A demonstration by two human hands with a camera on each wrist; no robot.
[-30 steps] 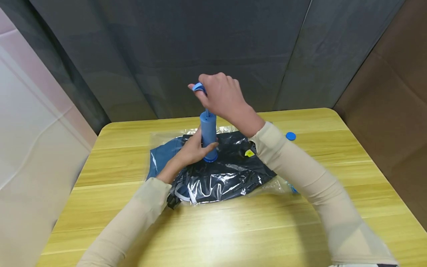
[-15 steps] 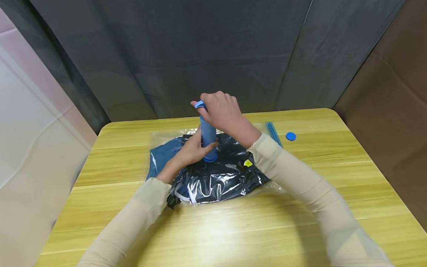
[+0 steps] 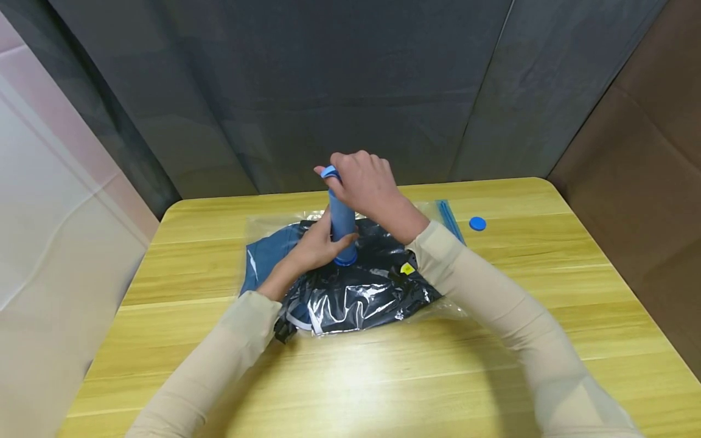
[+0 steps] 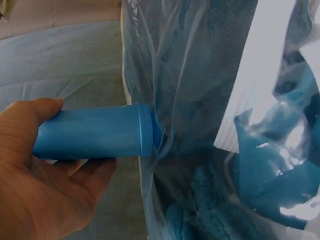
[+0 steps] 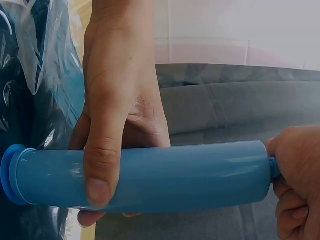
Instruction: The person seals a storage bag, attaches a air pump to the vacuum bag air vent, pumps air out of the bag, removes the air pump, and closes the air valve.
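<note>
While upright, pump mid-bag

**Layout around the pump**

A blue cylindrical plastic hand pump stands upright on a clear plastic vacuum bag, its base touching the bag's upper face near the middle. The bag lies flat on a yellow wooden table and has dark folded clothing inside it. The left hand is on the pump's left side, low on the barrel. The right hand sits on top of the pump, over its handle. Right of the pump, beyond the bag's edge, a small round blue cap lies on the table, well apart from the pump. Behind the pump hangs a grey fabric backdrop.
</note>
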